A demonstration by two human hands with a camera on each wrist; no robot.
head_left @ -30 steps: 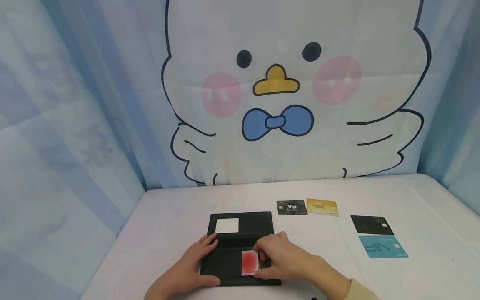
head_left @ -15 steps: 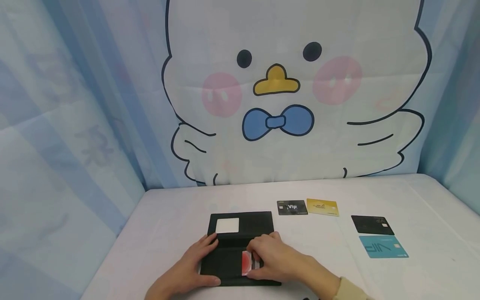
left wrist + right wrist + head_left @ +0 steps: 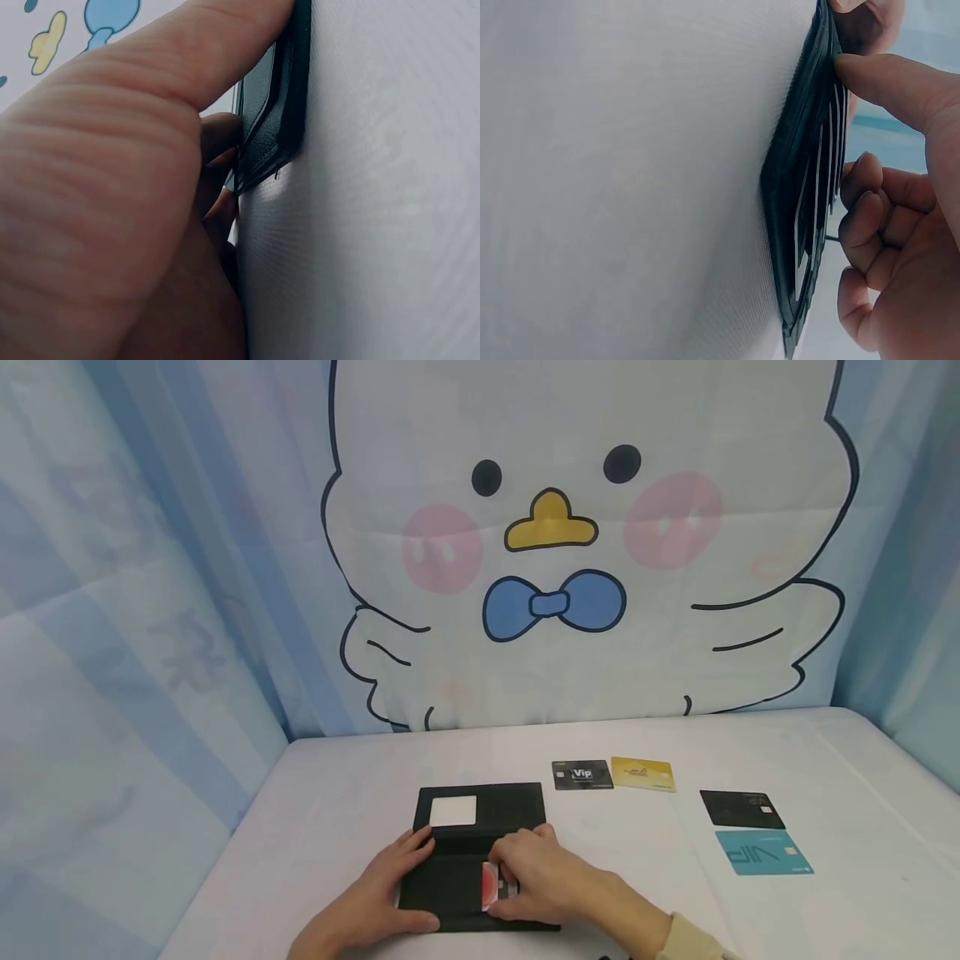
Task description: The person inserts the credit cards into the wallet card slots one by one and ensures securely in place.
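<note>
Red-and-white card: here it is, in the near half of the wallet, a narrow red sliver [image 3: 488, 885] showing just left of the right fingers.
Right hand: this one [image 3: 551, 877] has the card in a pinch, thumb on the near side, a finger on the far side, the other fingers curled in.
Between those fingers: a grey, patterned strip [image 3: 508, 887] peeks out; whether it is part of the same card, I cannot tell.
Black wallet: spread open [image 3: 442, 881] under both hands, and the right wrist view catches a stack of thin pale edges [image 3: 832, 150] beside the right thumb.
Left hand: fingers and thumb wide apart, this hand [image 3: 378, 893] rests on the wallet's left side, thumb along the near edge.
White rectangle: on the far half [image 3: 453, 811], just beyond the left fingertips.
Vip card: black [image 3: 582, 775], beyond the right fingers, its neighbour a gold card [image 3: 643, 774].
Farther right of those fingers: a second black card [image 3: 742, 809], with a teal card [image 3: 763, 852] just nearer.
Table: white cloth [image 3: 337, 793] below everything.
Backdrop: well beyond the fingers, a pale blue curtain [image 3: 187, 568] bearing a cartoon bird [image 3: 551, 531].
</note>
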